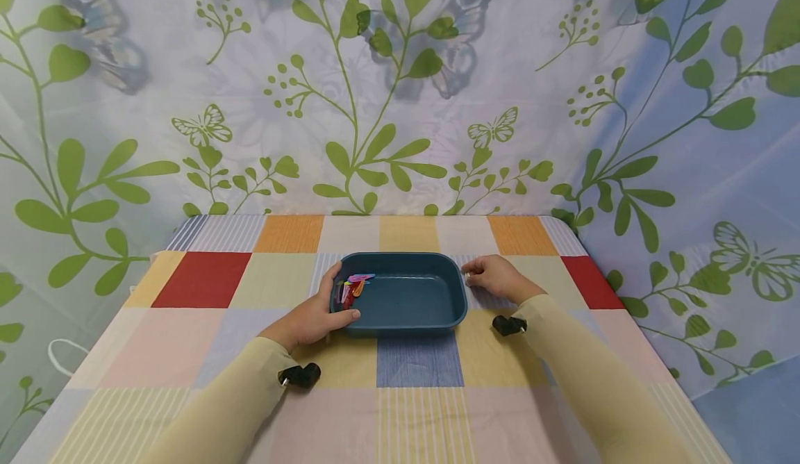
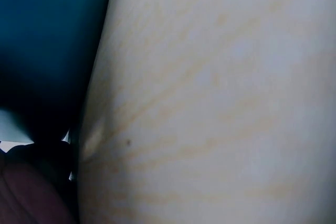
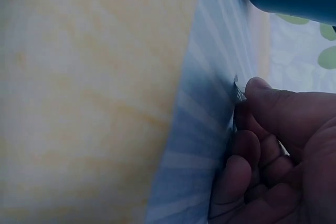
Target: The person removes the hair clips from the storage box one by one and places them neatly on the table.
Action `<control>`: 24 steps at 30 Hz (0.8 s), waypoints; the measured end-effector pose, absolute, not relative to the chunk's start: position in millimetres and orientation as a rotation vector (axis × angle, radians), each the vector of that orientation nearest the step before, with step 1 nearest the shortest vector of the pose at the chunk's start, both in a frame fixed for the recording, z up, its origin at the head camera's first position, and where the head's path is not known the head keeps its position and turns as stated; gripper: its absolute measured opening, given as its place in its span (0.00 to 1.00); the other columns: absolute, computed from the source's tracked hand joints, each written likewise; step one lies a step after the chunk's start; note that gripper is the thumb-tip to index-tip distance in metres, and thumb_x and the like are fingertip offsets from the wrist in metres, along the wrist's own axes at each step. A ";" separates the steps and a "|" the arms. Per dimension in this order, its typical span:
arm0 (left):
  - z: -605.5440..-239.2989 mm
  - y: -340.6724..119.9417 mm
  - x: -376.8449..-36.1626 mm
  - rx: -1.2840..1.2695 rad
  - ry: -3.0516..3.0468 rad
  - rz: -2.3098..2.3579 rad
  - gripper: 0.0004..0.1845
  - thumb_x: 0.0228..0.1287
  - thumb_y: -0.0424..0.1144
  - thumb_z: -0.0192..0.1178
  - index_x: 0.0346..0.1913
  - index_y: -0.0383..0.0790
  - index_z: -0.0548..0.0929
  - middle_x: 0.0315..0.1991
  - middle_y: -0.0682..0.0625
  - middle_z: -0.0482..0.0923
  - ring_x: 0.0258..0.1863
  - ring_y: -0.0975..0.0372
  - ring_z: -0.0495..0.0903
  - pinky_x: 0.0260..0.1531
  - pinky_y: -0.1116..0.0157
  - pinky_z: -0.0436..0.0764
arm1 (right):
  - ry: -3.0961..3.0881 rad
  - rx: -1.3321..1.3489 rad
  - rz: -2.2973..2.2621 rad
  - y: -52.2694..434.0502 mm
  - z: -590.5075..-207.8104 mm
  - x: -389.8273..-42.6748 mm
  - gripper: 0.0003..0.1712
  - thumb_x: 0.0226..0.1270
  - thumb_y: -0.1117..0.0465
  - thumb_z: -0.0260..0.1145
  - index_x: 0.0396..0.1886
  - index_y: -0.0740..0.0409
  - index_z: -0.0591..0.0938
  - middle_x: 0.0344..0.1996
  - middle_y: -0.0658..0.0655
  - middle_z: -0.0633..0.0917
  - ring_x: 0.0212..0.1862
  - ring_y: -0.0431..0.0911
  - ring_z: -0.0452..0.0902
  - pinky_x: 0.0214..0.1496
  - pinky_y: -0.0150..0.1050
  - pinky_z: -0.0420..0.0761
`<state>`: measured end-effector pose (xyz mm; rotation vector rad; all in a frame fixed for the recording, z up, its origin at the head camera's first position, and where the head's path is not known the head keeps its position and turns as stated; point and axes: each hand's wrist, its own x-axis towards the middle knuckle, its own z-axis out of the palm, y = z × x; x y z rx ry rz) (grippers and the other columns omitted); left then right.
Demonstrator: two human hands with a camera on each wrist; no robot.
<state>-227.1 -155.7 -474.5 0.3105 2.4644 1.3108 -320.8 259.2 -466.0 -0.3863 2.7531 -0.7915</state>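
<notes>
A dark blue rectangular plastic basin (image 1: 406,330) stands on the patchwork cloth. Several small colourful clips (image 1: 353,289) lie in a heap inside it at the left end. My left hand (image 1: 310,319) grips the basin's left end, its thumb over the front edge and its fingers along the left wall. Just off the basin's right end, my right hand (image 1: 498,276) is low over the cloth with curled fingers. Between its thumb and forefinger it pinches a small shiny, pale piece (image 3: 239,93), mostly hidden by the fingertips; I cannot tell its kind.
The patchwork cloth (image 1: 271,280) covers the table beneath the basin. Behind and to the right hang curtains (image 1: 400,103) printed with leaves and butterflies. A small black device (image 1: 300,376) sits at each wrist. A white cable loop (image 1: 59,356) hangs at the table's left edge.
</notes>
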 end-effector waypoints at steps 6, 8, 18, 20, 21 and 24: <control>-473.9 -154.5 -225.8 0.307 2.465 1.305 0.60 0.68 0.57 0.68 0.85 0.59 0.32 0.75 0.35 0.69 0.69 0.43 0.75 0.74 0.38 0.66 | 2.748 -0.404 -0.801 260.4 -465.5 -320.2 0.18 0.76 0.63 0.67 0.60 0.66 0.86 0.54 0.63 0.90 0.57 0.55 0.85 0.62 0.52 0.83; -473.4 -154.5 -225.4 0.300 2.462 1.308 0.60 0.68 0.57 0.68 0.85 0.59 0.32 0.74 0.35 0.69 0.69 0.43 0.75 0.74 0.38 0.66 | 2.743 -0.400 -0.813 260.5 -465.5 -320.2 0.18 0.76 0.63 0.67 0.60 0.66 0.86 0.54 0.63 0.90 0.58 0.56 0.84 0.62 0.53 0.82; -472.0 -154.2 -225.1 0.307 2.471 1.303 0.59 0.69 0.57 0.68 0.85 0.59 0.33 0.74 0.35 0.69 0.67 0.44 0.76 0.74 0.39 0.67 | 2.734 -0.395 -0.811 264.7 -469.8 -320.6 0.20 0.76 0.63 0.67 0.63 0.65 0.85 0.56 0.63 0.89 0.58 0.55 0.83 0.62 0.52 0.82; -472.4 -154.3 -225.2 0.309 2.475 1.297 0.60 0.69 0.57 0.68 0.85 0.58 0.32 0.73 0.35 0.70 0.66 0.44 0.77 0.73 0.39 0.68 | 2.737 -0.398 -0.807 265.0 -470.4 -320.6 0.20 0.76 0.63 0.67 0.63 0.65 0.85 0.56 0.63 0.88 0.57 0.54 0.83 0.62 0.52 0.82; -472.8 -154.4 -225.3 0.309 2.474 1.297 0.60 0.69 0.57 0.68 0.85 0.58 0.32 0.73 0.35 0.70 0.66 0.44 0.77 0.73 0.39 0.68 | 2.737 -0.395 -0.808 265.1 -470.7 -320.6 0.20 0.76 0.62 0.68 0.63 0.65 0.85 0.56 0.63 0.88 0.57 0.54 0.83 0.62 0.53 0.82; -473.8 -154.6 -225.3 0.305 2.469 1.301 0.60 0.68 0.58 0.68 0.85 0.59 0.32 0.73 0.35 0.71 0.66 0.45 0.77 0.73 0.39 0.68 | 2.736 -0.382 -0.816 264.3 -470.7 -320.0 0.20 0.75 0.62 0.68 0.63 0.64 0.85 0.57 0.63 0.88 0.59 0.54 0.83 0.64 0.53 0.81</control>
